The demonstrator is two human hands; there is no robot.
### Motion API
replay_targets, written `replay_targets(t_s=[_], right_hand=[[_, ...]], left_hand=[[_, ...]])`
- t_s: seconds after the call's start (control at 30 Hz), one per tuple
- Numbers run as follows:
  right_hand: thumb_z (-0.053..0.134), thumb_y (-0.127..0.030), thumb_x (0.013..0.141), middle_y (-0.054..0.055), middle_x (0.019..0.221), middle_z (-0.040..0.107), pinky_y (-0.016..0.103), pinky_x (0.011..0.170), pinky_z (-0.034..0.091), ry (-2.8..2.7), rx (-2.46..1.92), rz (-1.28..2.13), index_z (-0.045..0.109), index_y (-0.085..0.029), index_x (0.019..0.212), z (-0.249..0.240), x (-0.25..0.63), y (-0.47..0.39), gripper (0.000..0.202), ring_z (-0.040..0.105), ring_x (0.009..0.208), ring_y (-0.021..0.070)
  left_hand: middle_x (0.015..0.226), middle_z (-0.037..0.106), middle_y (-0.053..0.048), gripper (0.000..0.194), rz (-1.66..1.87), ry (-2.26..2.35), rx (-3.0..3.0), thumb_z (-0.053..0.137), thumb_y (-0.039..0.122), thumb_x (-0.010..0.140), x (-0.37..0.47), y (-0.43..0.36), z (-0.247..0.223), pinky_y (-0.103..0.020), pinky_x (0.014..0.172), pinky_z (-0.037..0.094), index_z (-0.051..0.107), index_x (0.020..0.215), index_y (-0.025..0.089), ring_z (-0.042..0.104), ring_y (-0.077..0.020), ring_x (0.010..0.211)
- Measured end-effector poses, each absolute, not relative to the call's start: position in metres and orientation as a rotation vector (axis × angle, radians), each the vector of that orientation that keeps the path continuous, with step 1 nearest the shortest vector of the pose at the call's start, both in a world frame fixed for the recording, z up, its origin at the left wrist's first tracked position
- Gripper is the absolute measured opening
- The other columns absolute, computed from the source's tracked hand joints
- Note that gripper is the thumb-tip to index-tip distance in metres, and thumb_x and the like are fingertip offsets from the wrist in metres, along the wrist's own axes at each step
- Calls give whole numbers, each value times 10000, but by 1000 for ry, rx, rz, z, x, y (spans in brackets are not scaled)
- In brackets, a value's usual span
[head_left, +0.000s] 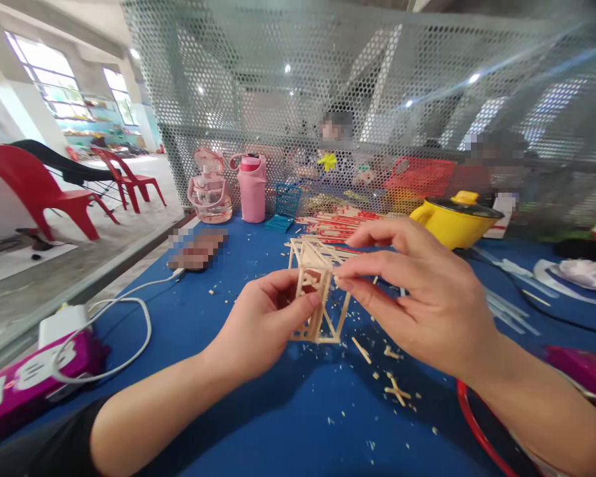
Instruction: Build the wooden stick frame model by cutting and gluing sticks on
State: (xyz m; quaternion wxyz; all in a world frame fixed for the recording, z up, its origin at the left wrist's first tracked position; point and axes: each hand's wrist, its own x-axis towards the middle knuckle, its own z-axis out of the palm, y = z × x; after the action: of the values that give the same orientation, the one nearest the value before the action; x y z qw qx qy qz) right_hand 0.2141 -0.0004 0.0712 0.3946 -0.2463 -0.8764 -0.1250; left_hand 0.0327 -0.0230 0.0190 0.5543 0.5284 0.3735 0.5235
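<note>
Blue cloth covers the desk [258, 424], which runs from the near edge to a perforated mesh screen [288, 86] standing along its far side; people sit behind that screen, but the holes and blur leave them hard to make out. Held above the middle of the desk is a small stick frame [318, 291], an open lattice of pale wooden sticks. The left hand [263, 324] pinches its near left side, thumb on top and fingers curled underneath, so part of the frame's lower corner is hidden. The right hand [422, 291] comes from the right, with thumb and forefinger pressed together on the frame's upper right edge and the other fingers spread loosely above; it covers whatever lies behind it. Wood scraps [395, 387] and crumbs lie scattered on the cloth just near and right of the frame. Farther off lies a heap of red and pale sticks [335, 225], with a pink bottle [253, 187] and a clear pink jug [209, 189] to its left and a yellow pot [454, 222] to its right. At the near left a purple power strip [24, 384] with a white cable [129, 331] is cut off by the edge. Open cloth lies between the cable and the left forearm.
</note>
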Motion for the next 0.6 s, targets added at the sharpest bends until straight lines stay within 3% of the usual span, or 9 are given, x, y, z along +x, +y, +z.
replay_targets(t_s=[0.17,0.4,0.6], right_hand=[[567,-178,871,80,1009,627,412,872,476,-2318,-565,-329,680,-216,821,75,205,3,130,571,981,220],[589,-182,857,46,1019,669,431,900,437,-2449,-556,-474,712,-250,835,89,203,3,143,576,1013,245],[567,-214,877,22,934,712,436,835,424,-2529,-517,-608,711,-236,813,98,198,1,159,610,932,243]], left_hand=[[851,681,-18,229,1256,814,1154,717,291,773,31,-30,17,-209,669,453,718,963,164,553,-101,714],[810,661,-10,190,1264,770,1119,742,262,749,28,-30,20,-194,615,430,727,908,159,532,-86,672],[763,641,-3,194,1275,746,1068,760,256,723,28,-29,20,-191,580,402,729,884,153,503,-75,630]])
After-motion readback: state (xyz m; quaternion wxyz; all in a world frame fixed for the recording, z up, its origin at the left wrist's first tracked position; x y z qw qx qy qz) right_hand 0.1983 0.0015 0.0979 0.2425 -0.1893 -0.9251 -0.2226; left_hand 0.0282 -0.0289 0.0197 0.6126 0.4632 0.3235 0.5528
